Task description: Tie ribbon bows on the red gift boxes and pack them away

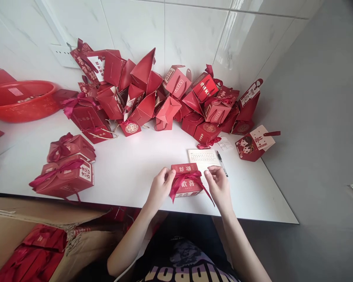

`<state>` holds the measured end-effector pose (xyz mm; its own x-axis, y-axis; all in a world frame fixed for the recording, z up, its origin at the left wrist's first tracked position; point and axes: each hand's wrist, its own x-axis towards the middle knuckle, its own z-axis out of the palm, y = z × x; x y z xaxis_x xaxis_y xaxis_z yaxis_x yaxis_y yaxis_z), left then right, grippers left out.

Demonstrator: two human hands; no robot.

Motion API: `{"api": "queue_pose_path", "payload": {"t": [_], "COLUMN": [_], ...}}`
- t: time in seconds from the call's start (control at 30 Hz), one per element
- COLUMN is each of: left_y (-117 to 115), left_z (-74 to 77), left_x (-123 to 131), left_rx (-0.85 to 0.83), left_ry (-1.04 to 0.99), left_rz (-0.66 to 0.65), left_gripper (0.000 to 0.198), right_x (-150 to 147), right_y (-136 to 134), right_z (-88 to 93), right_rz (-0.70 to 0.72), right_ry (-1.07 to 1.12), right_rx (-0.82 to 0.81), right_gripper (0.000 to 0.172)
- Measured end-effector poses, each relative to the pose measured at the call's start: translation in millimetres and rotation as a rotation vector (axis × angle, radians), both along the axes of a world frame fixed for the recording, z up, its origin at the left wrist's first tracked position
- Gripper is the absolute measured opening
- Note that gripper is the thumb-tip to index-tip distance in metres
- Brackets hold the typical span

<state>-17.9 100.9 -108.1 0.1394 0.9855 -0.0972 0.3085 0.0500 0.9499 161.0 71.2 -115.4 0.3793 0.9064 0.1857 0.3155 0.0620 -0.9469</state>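
A small red gift box [191, 191] with gold Chinese characters stands near the table's front edge, tied with a dark red ribbon [181, 179] in a bow. My left hand [161, 186] is at the box's left side, thumb and finger closed at the left loop of the bow. To the right of the box is my right hand [219, 186], fingers loosely curled and thumb apart, with nothing visible in it. A ribbon tail hangs between the box and this hand. Behind the box lies an open notebook [204, 156] with handwriting, a black pen [222, 162] beside it.
Several red gift boxes [147, 105] are heaped along the tiled wall. Tied boxes [61, 178] stand at the left, with a red plastic basin [23, 105] behind. A cardboard carton [88, 250] holding red packages sits below the table's left edge. A grey wall [320, 137] borders the right.
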Motion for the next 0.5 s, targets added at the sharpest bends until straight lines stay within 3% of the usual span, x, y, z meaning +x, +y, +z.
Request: {"api": "queue_pose_path", "payload": {"t": [0.07,0.13,0.2,0.27,0.37,0.5], "left_y": [2,3,4,5,7,8], "left_z": [1.9,2.1,0.9,-0.9,-4.1,-7.2], "left_x": [-2,-3,-3,-4,-5,-5], "left_rx": [-0.005,0.008,0.031,0.056,0.088,0.138], "left_ry": [-0.021,-0.038,-0.043,-0.017,0.07,0.163], "left_rz": [-0.02,-0.029,-0.031,-0.031,-0.025,-0.002], "left_gripper": [0.036,0.035,0.035,0.034,0.034,0.032], "right_x": [-3,-11,-22,-32,-38,-33], "right_y": [-11,-20,-26,-27,-25,-23], "right_z": [8.4,14.6,15.5,10.4,-2.9,-14.0], "right_rz": [0.026,0.231,0.443,0.522,0.451,0.407], "right_ry": [-0.308,-0.562,-0.765,-0.902,-0.91,-0.707], "right_rx": [0.2,0.366,0.448,0.469,0.513,0.618], "right_gripper": [0.024,0.025,0.033,0.034,0.028,0.025]}}
